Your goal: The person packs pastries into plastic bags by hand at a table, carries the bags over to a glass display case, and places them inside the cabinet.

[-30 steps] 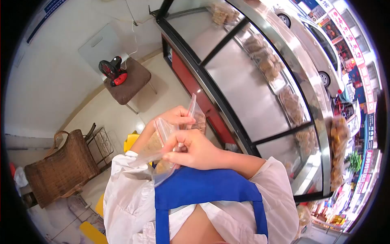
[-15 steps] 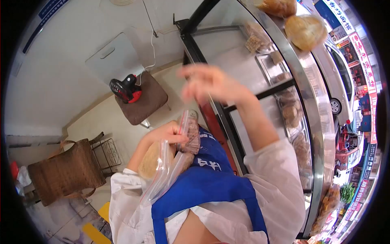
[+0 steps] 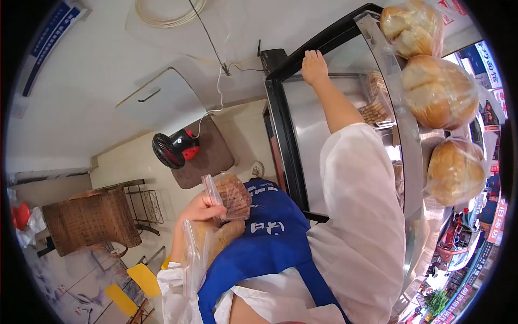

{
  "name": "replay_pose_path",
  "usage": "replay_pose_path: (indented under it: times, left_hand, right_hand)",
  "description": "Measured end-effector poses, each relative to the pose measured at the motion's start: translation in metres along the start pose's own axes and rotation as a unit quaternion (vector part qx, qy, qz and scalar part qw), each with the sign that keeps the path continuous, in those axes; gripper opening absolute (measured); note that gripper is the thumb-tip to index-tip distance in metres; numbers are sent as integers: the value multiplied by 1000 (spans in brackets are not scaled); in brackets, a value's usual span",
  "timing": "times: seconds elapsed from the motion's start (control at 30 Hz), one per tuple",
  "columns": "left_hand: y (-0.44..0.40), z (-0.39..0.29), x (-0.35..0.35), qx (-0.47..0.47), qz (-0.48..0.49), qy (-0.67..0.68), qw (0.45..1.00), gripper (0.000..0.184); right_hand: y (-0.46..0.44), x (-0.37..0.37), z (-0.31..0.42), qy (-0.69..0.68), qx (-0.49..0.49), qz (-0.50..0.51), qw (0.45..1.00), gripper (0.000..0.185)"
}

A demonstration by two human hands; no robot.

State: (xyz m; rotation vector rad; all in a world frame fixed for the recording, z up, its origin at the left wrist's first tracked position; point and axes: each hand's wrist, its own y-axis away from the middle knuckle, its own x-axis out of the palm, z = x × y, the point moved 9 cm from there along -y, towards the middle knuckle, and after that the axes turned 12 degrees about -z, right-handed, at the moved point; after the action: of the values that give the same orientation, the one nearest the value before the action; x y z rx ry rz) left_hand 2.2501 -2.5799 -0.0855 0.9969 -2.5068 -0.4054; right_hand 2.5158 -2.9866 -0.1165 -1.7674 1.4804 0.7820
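My left hand is closed on the zip edge of a clear bag with brown food pieces in it. Against my left forearm and the blue apron rests a second zip bag with pale brown food inside. My right hand reaches up to the black-framed glass display case, its fingers curled over the frame's upper edge. Inside the case, packaged food lies near the curved glass.
Several bagged breads sit along the case's right side. A black and red fan stands on a brown chair beyond my left hand. At the left are a wicker chair and yellow seats.
My right hand has left the bags and moved up and forward to the case frame. My left hand still holds the bag. The view has shifted, bringing the bagged breads into sight.
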Motion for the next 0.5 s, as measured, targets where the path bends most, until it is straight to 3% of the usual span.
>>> replay_pose_path:
  times: [0.03, 0.1, 0.13, 0.17, 0.23, 0.3, 0.4, 0.47, 0.5]
  left_hand:
    - [-10, -4, -2, -5, -12, 19, 1000, 16]
    - [-35, -2, -4, -25, 22, -3, 999, 15]
    - [-47, -4, -1, -10, 58, -47, 997, 15]
    - [-56, -4, 4, 3, 97, -90, 991, 16]
    - [-79, 1, 12, -43, 121, -74, 989, 16]
    - [-90, 6, 17, -94, 148, -69, 982, 16]
    - [-112, 10, 30, -17, 247, -143, 958, 16]
    - [-116, 3, 42, -14, 296, -137, 945, 15]
    - [-117, 0, 48, -8, 327, -140, 934, 14]
  right_hand:
    - [-2, 8, -2, -1, -2, 6, 1000, 34]
    - [-3, 6, -13, -76, 16, -94, 993, 32]
    - [0, -9, -15, -92, 3, -71, 993, 28]
    - [2, -15, -14, -77, -6, -196, 978, 26]
    - [7, -13, -13, -31, 7, -297, 954, 23]
    - [16, 0, -11, -70, 26, -195, 978, 21]
    - [82, -24, -4, -106, 24, -142, 984, 16]
    - [150, -51, 2, -152, 23, -187, 970, 12]
    - [190, -67, 3, -202, 48, -288, 935, 8]
